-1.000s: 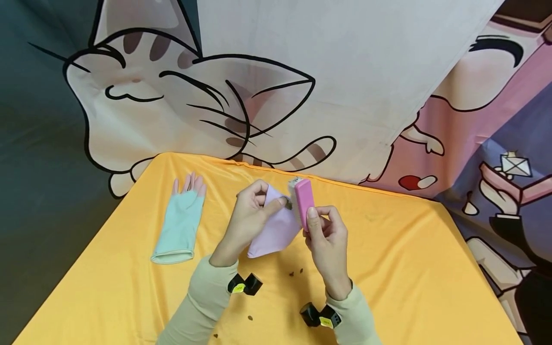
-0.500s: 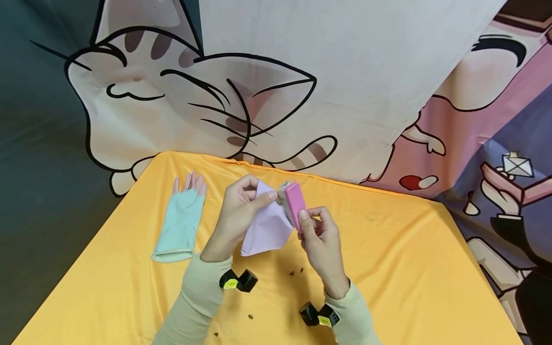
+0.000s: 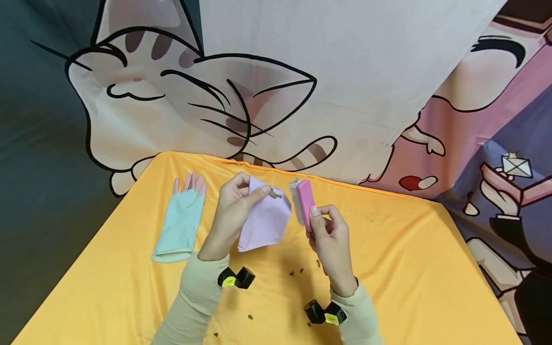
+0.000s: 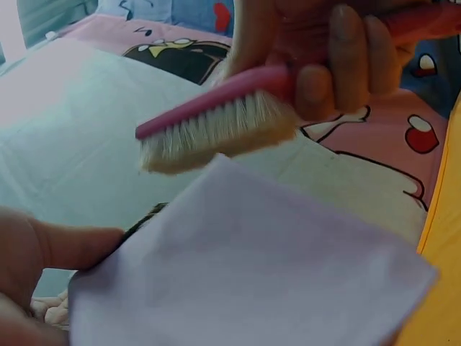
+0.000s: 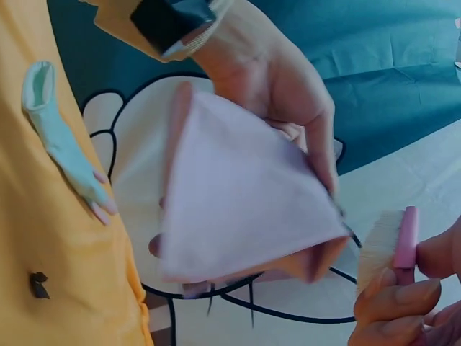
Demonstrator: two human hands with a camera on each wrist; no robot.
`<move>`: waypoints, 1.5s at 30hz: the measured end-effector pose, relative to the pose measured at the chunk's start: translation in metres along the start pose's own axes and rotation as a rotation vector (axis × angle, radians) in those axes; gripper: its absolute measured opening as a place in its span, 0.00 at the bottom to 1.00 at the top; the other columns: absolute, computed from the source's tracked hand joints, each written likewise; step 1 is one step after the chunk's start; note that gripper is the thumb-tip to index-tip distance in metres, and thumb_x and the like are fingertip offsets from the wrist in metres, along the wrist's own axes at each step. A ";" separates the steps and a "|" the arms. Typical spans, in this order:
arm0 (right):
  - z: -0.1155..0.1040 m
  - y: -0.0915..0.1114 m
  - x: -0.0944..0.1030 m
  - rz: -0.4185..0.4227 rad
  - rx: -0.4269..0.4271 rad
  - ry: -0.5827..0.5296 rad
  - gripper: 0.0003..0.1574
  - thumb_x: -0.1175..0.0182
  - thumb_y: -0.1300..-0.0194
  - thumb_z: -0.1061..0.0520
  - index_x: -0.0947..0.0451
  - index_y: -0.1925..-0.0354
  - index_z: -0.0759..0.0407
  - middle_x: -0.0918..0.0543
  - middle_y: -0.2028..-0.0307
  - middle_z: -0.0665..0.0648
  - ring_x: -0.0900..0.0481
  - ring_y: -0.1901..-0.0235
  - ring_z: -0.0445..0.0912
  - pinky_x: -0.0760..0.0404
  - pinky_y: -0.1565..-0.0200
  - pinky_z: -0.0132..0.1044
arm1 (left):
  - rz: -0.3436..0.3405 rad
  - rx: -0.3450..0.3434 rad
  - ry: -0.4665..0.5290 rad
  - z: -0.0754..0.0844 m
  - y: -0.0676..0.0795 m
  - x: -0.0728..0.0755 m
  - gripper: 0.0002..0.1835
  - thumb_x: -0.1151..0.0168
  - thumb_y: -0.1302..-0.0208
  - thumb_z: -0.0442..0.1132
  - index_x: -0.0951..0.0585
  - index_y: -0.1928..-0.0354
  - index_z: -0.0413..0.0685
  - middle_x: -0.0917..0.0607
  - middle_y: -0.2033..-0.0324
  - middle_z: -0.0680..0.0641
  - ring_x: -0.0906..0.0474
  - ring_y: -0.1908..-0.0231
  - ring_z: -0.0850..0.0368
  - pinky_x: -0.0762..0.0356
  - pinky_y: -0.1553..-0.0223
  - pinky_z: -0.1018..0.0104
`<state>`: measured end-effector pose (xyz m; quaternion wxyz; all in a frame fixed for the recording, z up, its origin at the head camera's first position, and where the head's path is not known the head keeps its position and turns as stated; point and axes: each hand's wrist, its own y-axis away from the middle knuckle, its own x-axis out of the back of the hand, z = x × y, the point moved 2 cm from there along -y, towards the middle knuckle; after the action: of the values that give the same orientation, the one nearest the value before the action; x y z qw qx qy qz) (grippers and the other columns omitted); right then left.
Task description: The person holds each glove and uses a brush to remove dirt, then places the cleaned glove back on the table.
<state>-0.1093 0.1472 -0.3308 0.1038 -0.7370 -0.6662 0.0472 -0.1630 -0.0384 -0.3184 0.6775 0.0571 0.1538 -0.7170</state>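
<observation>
My left hand [image 3: 236, 203] pinches the upper left part of a folded lilac cloth [image 3: 265, 223] between thumb and fingers. A dark brown patch [image 3: 274, 193] lies on the cloth beside the thumb tip; what it is made of I cannot tell. My right hand [image 3: 329, 237] grips a pink brush [image 3: 306, 203] by its handle, bristles facing the cloth. In the head view a gap separates the pale bristles [image 3: 296, 201] from the cloth. The left wrist view shows the brush [image 4: 216, 122] above the top corner of the cloth [image 4: 252, 259].
A mint glove [image 3: 178, 227] with pink fingertips lies on the yellow tablecloth [image 3: 401, 268] to the left. Several small brown bits [image 3: 292, 273] are scattered below the hands. A cartoon-printed backdrop [image 3: 366, 86] rises behind the table.
The brush has come away from the cloth to the right after touching the patch. The left hand and cloth have shifted left. More brown bits show on the tablecloth near the right hand.
</observation>
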 end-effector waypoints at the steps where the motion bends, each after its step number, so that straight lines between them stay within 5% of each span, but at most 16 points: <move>1: -0.001 0.000 0.001 0.005 0.016 -0.008 0.18 0.49 0.33 0.49 0.33 0.64 0.65 0.30 0.84 0.62 0.36 0.87 0.44 0.38 0.88 0.29 | -0.009 0.010 -0.025 -0.001 0.000 -0.001 0.08 0.38 0.43 0.31 0.29 0.67 0.38 0.16 0.76 0.44 0.20 0.76 0.53 0.22 0.75 0.63; 6: -0.001 0.000 -0.002 0.005 0.048 0.008 0.16 0.49 0.32 0.51 0.33 0.63 0.65 0.29 0.83 0.61 0.34 0.86 0.45 0.35 0.87 0.31 | -0.108 0.058 -0.145 -0.005 0.005 -0.012 0.08 0.39 0.42 0.33 0.27 0.65 0.38 0.16 0.73 0.40 0.18 0.73 0.50 0.21 0.72 0.60; 10: -0.006 0.003 -0.007 0.024 0.029 0.109 0.14 0.50 0.31 0.52 0.33 0.64 0.64 0.28 0.83 0.61 0.33 0.87 0.42 0.33 0.85 0.31 | -0.144 0.059 -0.132 -0.007 0.009 -0.022 0.06 0.39 0.43 0.31 0.27 0.67 0.37 0.16 0.76 0.38 0.18 0.74 0.49 0.21 0.74 0.61; 16: -0.023 0.008 -0.014 0.015 -0.013 0.222 0.11 0.53 0.30 0.58 0.35 0.66 0.66 0.28 0.84 0.65 0.33 0.86 0.41 0.32 0.83 0.30 | -0.022 0.086 0.002 -0.002 0.008 -0.019 0.07 0.37 0.48 0.26 0.27 0.68 0.35 0.17 0.78 0.41 0.18 0.75 0.51 0.20 0.72 0.60; 21: -0.004 0.004 -0.009 0.003 -0.054 0.190 0.13 0.50 0.31 0.53 0.33 0.66 0.63 0.28 0.83 0.64 0.32 0.85 0.42 0.32 0.83 0.30 | 0.074 0.041 0.112 0.003 0.006 -0.011 0.08 0.37 0.48 0.25 0.27 0.67 0.35 0.17 0.77 0.45 0.19 0.75 0.53 0.20 0.71 0.62; 26: 0.005 -0.001 -0.001 0.018 -0.056 0.157 0.17 0.48 0.34 0.48 0.31 0.66 0.61 0.28 0.83 0.61 0.32 0.86 0.43 0.32 0.84 0.30 | 0.076 0.022 0.167 0.002 0.003 -0.008 0.08 0.39 0.46 0.25 0.28 0.67 0.37 0.18 0.77 0.48 0.20 0.75 0.56 0.21 0.72 0.66; 32: 0.001 -0.002 0.004 0.050 0.023 0.098 0.18 0.48 0.33 0.47 0.32 0.66 0.62 0.27 0.83 0.62 0.32 0.85 0.45 0.33 0.85 0.31 | 0.031 0.085 0.027 -0.005 0.004 -0.013 0.08 0.38 0.46 0.28 0.28 0.68 0.38 0.17 0.76 0.42 0.20 0.75 0.52 0.22 0.72 0.63; 39: -0.002 0.000 0.000 -0.021 0.116 0.028 0.12 0.51 0.31 0.55 0.32 0.62 0.66 0.31 0.85 0.62 0.37 0.90 0.44 0.37 0.90 0.31 | -0.122 0.158 -0.116 -0.016 0.012 -0.033 0.06 0.41 0.47 0.29 0.27 0.67 0.37 0.16 0.74 0.37 0.17 0.71 0.46 0.20 0.68 0.58; 45: 0.002 -0.002 -0.001 0.008 0.104 0.069 0.12 0.51 0.31 0.55 0.31 0.61 0.65 0.32 0.86 0.61 0.40 0.92 0.42 0.39 0.90 0.31 | -0.084 0.121 -0.078 -0.017 0.014 -0.037 0.07 0.37 0.47 0.30 0.27 0.69 0.38 0.16 0.78 0.39 0.17 0.74 0.50 0.22 0.71 0.63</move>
<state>-0.1113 0.1467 -0.3324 0.1647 -0.7345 -0.6559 0.0567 -0.1489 0.0016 -0.3258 0.6475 0.0636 0.0858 -0.7545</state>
